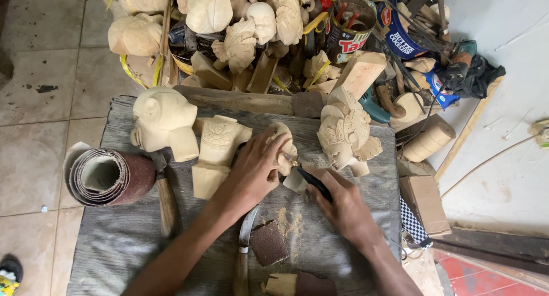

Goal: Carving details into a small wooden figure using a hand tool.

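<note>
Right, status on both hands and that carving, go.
Left hand clamps small pale wood carving on grey board. Right hand holds dark-handled tool, tip at carving. Sawdust below; nothing blocking.

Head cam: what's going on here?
A person is carving at a grey wooden bench. The left hand grips a small pale wood carving, and the right hand holds a dark-handled tool with its tip against the piece. Other carved figures stand beside it, with a sandpaper roll at the left and sawdust below the hands.
</note>
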